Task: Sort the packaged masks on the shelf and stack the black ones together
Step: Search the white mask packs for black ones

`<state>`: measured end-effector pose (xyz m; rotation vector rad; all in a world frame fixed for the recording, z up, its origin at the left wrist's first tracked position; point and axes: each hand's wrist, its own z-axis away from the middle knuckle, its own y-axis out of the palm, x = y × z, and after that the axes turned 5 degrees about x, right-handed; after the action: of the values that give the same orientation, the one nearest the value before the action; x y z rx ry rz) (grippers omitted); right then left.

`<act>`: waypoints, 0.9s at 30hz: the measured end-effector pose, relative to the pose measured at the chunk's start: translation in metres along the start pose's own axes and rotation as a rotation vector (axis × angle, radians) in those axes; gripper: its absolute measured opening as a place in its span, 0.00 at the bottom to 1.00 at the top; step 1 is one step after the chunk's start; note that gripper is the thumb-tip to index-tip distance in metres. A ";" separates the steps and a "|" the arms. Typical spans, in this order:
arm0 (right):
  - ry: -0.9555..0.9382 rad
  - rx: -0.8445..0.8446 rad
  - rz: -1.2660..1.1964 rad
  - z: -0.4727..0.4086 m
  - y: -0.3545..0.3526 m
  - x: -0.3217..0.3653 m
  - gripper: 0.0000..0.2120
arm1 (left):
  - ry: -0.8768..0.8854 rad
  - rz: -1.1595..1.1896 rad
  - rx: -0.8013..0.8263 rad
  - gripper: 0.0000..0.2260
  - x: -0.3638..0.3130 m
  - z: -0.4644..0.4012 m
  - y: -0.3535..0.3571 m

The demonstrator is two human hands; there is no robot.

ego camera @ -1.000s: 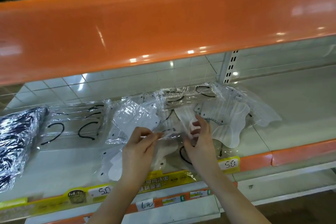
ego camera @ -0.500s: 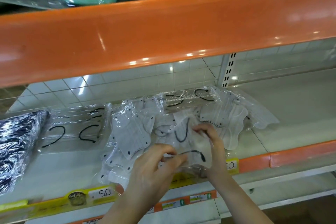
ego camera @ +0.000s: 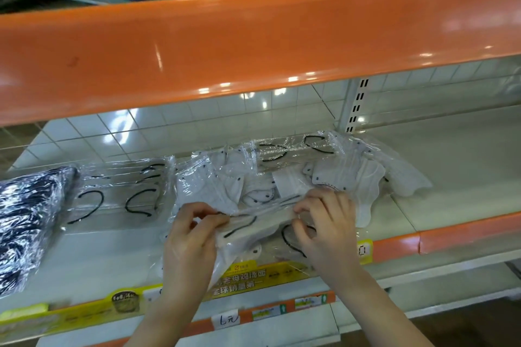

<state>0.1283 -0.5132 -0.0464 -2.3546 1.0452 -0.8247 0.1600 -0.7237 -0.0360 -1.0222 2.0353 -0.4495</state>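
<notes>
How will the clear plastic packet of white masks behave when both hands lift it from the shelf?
The clear plastic packet of white masks probably flops: it already bends between the left hand and the right hand. Its glossy film looks slippery. It seems light, since fingertip pinches suffice.

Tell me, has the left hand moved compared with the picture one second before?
Yes. The left hand moved down toward the yellow price strip at the shelf front.

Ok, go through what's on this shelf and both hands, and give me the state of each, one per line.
Left hand: pinches a clear-wrapped white mask pack.
Right hand: grips the same pack's other end.
White mask pile: loose, overlapping, unsorted.
Black mask stack: wrapped, at the shelf's far left.
Flat packs with black ear loops: lying beside the black stack.
</notes>
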 end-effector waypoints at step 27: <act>-0.048 0.182 0.134 -0.030 0.097 0.112 0.17 | -0.020 0.108 0.100 0.09 0.087 -0.010 -0.123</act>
<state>0.1189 -0.6640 -0.0438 -2.1179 1.0492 -0.7754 0.1837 -0.8676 0.0014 -0.8485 2.0184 -0.4774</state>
